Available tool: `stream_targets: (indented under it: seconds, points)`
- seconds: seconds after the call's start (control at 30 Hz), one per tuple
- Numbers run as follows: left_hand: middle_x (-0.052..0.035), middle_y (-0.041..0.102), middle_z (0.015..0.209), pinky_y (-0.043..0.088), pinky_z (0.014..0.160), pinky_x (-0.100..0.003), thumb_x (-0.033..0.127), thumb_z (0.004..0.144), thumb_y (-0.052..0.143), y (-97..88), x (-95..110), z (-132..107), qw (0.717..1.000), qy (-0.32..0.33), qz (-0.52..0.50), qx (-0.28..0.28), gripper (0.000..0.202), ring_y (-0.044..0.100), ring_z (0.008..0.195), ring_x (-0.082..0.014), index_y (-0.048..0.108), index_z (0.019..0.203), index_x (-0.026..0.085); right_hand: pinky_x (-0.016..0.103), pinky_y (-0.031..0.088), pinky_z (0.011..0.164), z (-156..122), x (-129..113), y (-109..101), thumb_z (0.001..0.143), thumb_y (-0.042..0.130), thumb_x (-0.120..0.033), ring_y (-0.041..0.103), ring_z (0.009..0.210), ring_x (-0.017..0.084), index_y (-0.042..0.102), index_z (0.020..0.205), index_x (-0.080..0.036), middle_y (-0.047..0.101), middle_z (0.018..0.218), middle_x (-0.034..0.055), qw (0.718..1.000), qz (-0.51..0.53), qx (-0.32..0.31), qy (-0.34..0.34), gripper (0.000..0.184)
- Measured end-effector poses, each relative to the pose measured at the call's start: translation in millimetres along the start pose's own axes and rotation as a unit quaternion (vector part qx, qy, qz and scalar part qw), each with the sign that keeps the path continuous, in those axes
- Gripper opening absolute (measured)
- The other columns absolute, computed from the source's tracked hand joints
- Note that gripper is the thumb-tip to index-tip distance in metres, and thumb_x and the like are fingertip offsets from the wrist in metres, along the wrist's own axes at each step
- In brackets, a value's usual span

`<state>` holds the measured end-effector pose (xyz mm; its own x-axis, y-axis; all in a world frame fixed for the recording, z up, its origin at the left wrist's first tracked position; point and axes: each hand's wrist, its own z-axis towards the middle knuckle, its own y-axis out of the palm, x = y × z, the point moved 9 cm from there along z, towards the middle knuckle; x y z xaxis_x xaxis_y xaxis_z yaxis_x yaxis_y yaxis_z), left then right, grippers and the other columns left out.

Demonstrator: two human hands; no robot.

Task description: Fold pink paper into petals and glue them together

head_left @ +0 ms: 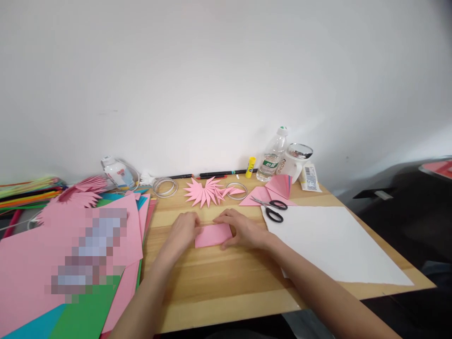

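A small folded pink paper (213, 235) lies flat on the wooden table (219, 282) in front of me. My left hand (183, 230) rests on its left edge with the fingers curled down onto the fold. My right hand (242, 229) presses on its right and upper edge, fingers bent over the paper. Both hands pin the paper to the table. Just beyond the hands lies a spiky pink paper fan shape (205, 191).
A stack of pink, green and blue paper sheets (70, 268) covers the left. A large white sheet (335, 245) lies on the right, with black scissors (273, 209) and folded pink pieces (273, 190) by it. A water bottle (272, 155), a white cup (294, 162), a glue stick (250, 167), pens and wire rings line the wall.
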<state>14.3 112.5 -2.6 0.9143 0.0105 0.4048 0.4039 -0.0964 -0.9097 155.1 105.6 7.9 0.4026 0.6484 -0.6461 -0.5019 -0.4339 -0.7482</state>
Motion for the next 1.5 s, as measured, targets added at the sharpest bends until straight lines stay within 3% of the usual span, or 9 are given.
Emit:
stream_targets:
  seconds: [0.17,0.33,0.5,0.87,1.07,1.17,1.3,1.37,1.5]
  points:
    - [-0.0010,0.059,0.064,0.037,0.058,-0.025,0.019,0.065,0.058,5.2,1.8,4.1,0.995,0.033,-0.095,0.005,0.005,0.055,0.063,-0.0160,0.058,0.061,0.016,0.034,0.041,0.085,1.4,2.9,0.4,0.073,0.068,-0.037,0.048,0.099,0.021,0.057,0.112,-0.020,0.056,0.102,0.0082,0.999,-0.010,0.036,0.011,0.044]
    - [0.0005,0.058,0.064,0.040,0.056,-0.025,0.025,0.065,0.059,8.2,8.8,1.7,0.972,0.053,-0.227,-0.011,0.016,0.054,0.060,-0.0145,0.062,0.078,0.016,0.029,0.042,0.078,1.8,11.7,-2.8,0.080,0.061,-0.022,0.050,0.087,0.018,0.062,0.093,-0.017,0.058,0.088,0.0057,0.995,-0.024,0.083,0.054,0.015]
    - [-0.0007,0.053,0.076,0.040,0.059,-0.026,0.026,0.063,0.064,12.5,15.7,-3.0,0.989,0.082,-0.122,-0.009,0.010,0.053,0.069,-0.0161,0.060,0.069,0.018,0.028,0.041,0.074,0.2,7.1,-0.3,0.072,0.069,-0.026,0.049,0.088,0.018,0.058,0.085,-0.017,0.056,0.090,0.0046,0.997,-0.022,0.066,0.044,0.019]
    - [-0.0019,0.062,0.067,0.038,0.054,-0.022,0.026,0.072,0.051,3.4,28.1,-5.7,0.962,0.091,-0.255,-0.024,0.018,0.053,0.059,-0.0130,0.065,0.070,0.015,0.022,0.038,0.057,-0.2,31.6,-6.0,0.077,0.057,-0.023,0.053,0.064,0.012,0.063,0.081,-0.015,0.063,0.074,0.0011,0.962,0.204,0.129,0.129,0.011]
    - [-0.0007,0.058,0.051,0.040,0.049,-0.023,0.027,0.066,0.050,4.6,8.8,0.6,0.951,0.011,-0.308,-0.010,0.019,0.052,0.048,-0.0124,0.060,0.055,0.015,0.023,0.037,0.054,-4.2,46.3,-18.5,0.073,0.060,-0.032,0.052,0.061,0.013,0.067,0.079,-0.014,0.064,0.071,0.0022,0.938,0.239,0.188,0.167,0.020]
    - [-0.0004,0.058,0.047,0.041,0.048,-0.023,0.023,0.063,0.051,-2.3,-10.6,2.8,0.944,-0.056,-0.324,0.043,0.015,0.052,0.044,-0.0124,0.058,0.054,0.014,0.024,0.038,0.057,-9.8,55.0,-33.2,0.074,0.058,-0.034,0.053,0.063,0.014,0.067,0.083,-0.014,0.065,0.075,0.0026,0.927,0.234,0.237,0.175,0.023]
    - [-0.0036,0.066,0.065,0.047,0.057,-0.025,0.024,0.067,0.054,-11.3,-8.0,0.4,0.894,-0.049,-0.438,0.076,0.019,0.059,0.056,-0.0141,0.063,0.078,0.012,0.024,0.039,0.060,-15.8,63.5,-45.7,0.074,0.058,-0.035,0.054,0.068,0.015,0.065,0.090,-0.015,0.065,0.083,0.0034,0.910,0.235,0.288,0.183,0.026]
    - [-0.0071,0.068,0.091,0.049,0.064,-0.027,0.024,0.067,0.061,-8.0,11.5,-1.5,0.857,0.008,-0.515,0.017,0.038,0.063,0.072,-0.0163,0.060,0.103,0.014,0.024,0.039,0.060,-14.1,63.6,-41.2,0.073,0.059,-0.036,0.054,0.067,0.014,0.064,0.090,-0.015,0.065,0.082,0.0028,0.905,0.264,0.276,0.188,0.027]
    - [-0.0095,0.066,0.104,0.047,0.079,-0.032,0.022,0.067,0.068,5.3,34.6,-8.7,0.814,0.040,-0.571,-0.098,0.056,0.061,0.093,-0.0215,0.052,0.121,0.017,0.025,0.040,0.061,-9.4,57.4,-30.2,0.071,0.061,-0.041,0.054,0.067,0.014,0.065,0.083,-0.015,0.064,0.077,0.0019,0.895,0.321,0.246,0.190,0.028]
